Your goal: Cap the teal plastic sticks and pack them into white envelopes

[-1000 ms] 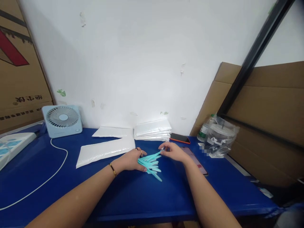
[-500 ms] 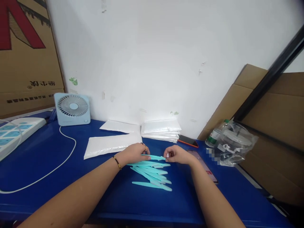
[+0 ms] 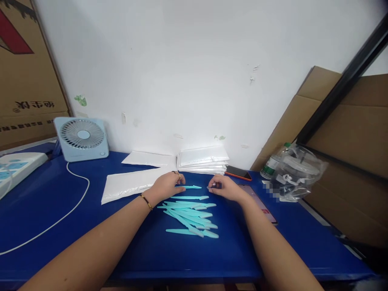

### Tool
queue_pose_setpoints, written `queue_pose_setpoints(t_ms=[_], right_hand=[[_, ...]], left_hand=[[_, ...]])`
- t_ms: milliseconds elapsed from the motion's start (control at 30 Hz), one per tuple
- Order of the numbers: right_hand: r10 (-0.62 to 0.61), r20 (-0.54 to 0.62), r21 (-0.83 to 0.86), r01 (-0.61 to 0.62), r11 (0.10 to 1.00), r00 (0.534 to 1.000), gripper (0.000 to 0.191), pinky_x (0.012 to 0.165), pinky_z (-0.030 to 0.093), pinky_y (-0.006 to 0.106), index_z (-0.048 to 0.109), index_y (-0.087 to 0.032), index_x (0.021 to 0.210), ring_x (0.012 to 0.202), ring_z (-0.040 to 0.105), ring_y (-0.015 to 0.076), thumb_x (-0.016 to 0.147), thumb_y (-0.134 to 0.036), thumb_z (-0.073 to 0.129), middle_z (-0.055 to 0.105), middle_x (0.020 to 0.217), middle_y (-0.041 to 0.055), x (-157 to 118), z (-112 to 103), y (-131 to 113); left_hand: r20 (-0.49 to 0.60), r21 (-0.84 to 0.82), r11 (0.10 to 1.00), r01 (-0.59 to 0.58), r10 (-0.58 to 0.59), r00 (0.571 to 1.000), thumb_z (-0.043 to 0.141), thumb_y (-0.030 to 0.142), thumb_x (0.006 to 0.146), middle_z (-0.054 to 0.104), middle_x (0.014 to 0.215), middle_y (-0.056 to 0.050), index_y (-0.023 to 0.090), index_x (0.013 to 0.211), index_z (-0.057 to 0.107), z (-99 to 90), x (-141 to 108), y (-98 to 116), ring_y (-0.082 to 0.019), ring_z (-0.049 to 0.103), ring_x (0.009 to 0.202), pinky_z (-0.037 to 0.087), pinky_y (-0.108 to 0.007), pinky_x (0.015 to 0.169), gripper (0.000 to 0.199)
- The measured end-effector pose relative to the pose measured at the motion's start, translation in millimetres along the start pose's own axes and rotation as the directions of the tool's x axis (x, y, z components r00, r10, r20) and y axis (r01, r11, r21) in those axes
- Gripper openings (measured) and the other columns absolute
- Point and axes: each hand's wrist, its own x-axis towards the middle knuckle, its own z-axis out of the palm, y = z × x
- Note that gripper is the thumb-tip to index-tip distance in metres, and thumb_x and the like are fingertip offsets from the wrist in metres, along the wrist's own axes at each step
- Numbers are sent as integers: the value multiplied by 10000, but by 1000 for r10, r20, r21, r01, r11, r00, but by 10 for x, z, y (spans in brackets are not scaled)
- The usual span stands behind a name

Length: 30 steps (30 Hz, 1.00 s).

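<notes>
My left hand [image 3: 167,186] is closed on the handle end of a turquoise eyebrow razor [image 3: 193,187], whose blade end points right. Across a small gap, my right hand [image 3: 224,188] has its thumb and fingers pinched together. A small pale piece shows at those fingertips, too small to make out. Just below the hands lies a single eyebrow razor [image 3: 190,197]. Nearer the front edge is a loose pile of several more eyebrow razors [image 3: 189,214], blade ends mostly to the right, and the lowest razor [image 3: 182,231] lies along the pile's front.
White padded mailers [image 3: 127,186] lie left of my hands, with a mailer stack [image 3: 203,157] behind. Two phones, an orange-edged one [image 3: 238,173] and a larger one [image 3: 257,204], lie right. A fan [image 3: 81,139], power strip [image 3: 21,169], bottle [image 3: 269,165] and bagged cup [image 3: 298,173] stand around.
My hands have drawn apart; before, both were at one razor. A razor now lies alone above the pile, and my left hand holds one farther back. The view has shifted slightly.
</notes>
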Motion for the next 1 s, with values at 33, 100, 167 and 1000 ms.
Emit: queue_pose_setpoints(t_ms=[33, 100, 167, 1000], right_hand=[[-36, 18, 1, 36, 999, 999, 173, 633, 422, 240, 658, -191, 829, 700, 533, 130, 726, -329, 643, 583, 849, 30, 3, 12, -44], [-76, 79, -2, 77, 997, 994, 177, 639, 422, 238, 661, -193, 807, 714, 526, 130, 727, -351, 650, 556, 847, 28, 16, 43, -129], [-76, 138, -3, 78, 997, 987, 181, 636, 419, 234, 657, -188, 786, 710, 519, 127, 727, -359, 653, 537, 835, 24, 31, 68, -184], [-163, 231, 60, 153, 986, 959, 210, 566, 375, 209, 651, -172, 792, 655, 465, 96, 720, -368, 677, 496, 810, 8, 46, 227, -533]], left_hand=[[22, -13, 1000, -25, 26, 999, 564, 482, 730, 614, 884, -24, 234, 922, 638, 1, -6, 24, -179, 562, 804, 389, -251, 636, 323], [88, -28, 998, -64, 66, 994, 579, 498, 711, 613, 858, -17, 236, 883, 650, 8, -18, 74, -170, 562, 780, 381, -245, 618, 321], [139, -30, 998, -61, 65, 988, 589, 478, 705, 621, 820, -11, 237, 831, 657, 22, -25, 111, -162, 561, 747, 366, -241, 585, 281], [348, -139, 989, -45, 91, 933, 623, 474, 664, 644, 721, 11, 216, 751, 667, -115, -100, 190, -125, 550, 617, 348, -216, 510, 276]])
